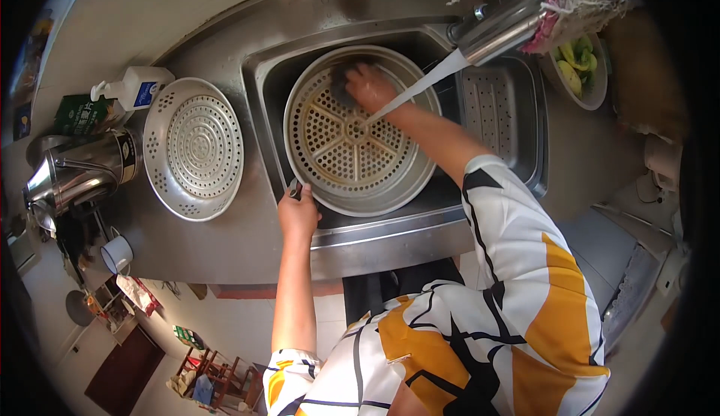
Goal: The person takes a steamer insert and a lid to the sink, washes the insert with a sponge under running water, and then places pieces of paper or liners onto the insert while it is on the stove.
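Observation:
A round metal steamer pot (337, 177) with a perforated bottom sits in the stainless steel sink basin (264, 73). My left hand (298, 213) grips its dark side handle (294, 191) at the near left rim. Inside the pot, toward the far side, my right hand (371, 87) presses a dark scouring pad (342, 83) against the perforated bottom; the hand is slightly blurred. From the faucet (500, 28), wrapped in cloth, a stream of water (424, 83) runs down into the pot near its middle.
Left of the sink lies a perforated steamer tray (199, 146), beside a white pump bottle (138, 87), a metal kettle (84, 168) and an enamel mug (117, 254). A smaller basin with a perforated tray (489, 115) adjoins on the right; beyond stands a bowl of green vegetables (596, 92).

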`<state>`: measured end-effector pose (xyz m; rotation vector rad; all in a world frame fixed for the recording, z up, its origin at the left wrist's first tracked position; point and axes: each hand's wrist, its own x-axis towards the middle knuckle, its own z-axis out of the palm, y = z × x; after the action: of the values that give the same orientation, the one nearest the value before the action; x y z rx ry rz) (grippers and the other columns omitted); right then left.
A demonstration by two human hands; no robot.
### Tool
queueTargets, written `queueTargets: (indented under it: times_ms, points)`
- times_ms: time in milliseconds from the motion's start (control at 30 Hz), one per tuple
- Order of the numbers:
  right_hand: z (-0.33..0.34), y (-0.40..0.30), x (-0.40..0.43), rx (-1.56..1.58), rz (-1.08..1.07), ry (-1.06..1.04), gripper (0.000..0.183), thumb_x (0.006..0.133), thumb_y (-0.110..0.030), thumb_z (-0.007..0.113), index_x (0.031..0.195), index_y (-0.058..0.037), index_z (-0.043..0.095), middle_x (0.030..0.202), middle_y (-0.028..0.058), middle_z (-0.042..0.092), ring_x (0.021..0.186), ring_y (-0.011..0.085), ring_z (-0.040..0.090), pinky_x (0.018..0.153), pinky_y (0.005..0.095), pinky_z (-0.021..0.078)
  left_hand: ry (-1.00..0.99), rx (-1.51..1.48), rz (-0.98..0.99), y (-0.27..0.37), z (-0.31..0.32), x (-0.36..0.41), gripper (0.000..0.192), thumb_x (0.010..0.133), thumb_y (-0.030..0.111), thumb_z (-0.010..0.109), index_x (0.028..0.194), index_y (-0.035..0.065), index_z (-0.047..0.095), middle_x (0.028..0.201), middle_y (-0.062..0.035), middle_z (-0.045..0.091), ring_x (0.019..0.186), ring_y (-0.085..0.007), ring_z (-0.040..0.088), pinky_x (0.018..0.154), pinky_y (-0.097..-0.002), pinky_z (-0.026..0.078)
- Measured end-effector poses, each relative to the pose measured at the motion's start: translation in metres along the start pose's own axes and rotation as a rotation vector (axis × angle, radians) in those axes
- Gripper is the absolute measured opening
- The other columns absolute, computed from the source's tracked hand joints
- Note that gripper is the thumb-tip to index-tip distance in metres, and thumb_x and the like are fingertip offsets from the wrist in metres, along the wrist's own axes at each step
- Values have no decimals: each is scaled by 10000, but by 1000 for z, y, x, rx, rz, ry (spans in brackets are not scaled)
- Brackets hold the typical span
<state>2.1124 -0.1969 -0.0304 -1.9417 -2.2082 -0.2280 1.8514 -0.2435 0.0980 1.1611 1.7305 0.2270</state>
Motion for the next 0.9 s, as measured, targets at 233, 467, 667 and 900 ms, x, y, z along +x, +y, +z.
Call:
queueTargets:
  times_ms: [233,467,667,900]
  points:
    - [3,-41,-116,197,401,-963,230,764,-147,518,898,-5,640,1023,200,562,842,319,579,690,403,493,40,36,81,2,-2,-8,238,865,216,510,907,-11,567,528,-53,524,387,-145,505,390,-281,402]
    - [-63,-135,-55,2111,952,-766,223,824,-81,474,1042,-54,514,968,45,573,874,174,558,668,331,511,89,146,223,25,-8,-34,207,850,176,525,842,-28,558,585,-69,559,432,-142,534,379,-269,433]
    - [-145,-58,-84,2044,1065,-337,328,785,-8,461,1109,-39,499,1012,55,576,930,165,563,762,323,494,169,105,346,54,-39,-73,166,839,160,520,859,1,567,614,-152,578,498,-283,580,491,-367,451]
    - [-186,-6,-180,2070,1215,76,346,807,-15,452,1148,-69,473,1049,38,568,921,162,562,740,320,475,441,609,980,115,-78,-110,252,693,-20,557,945,5,561,999,-169,573,840,-335,573,686,-379,481]
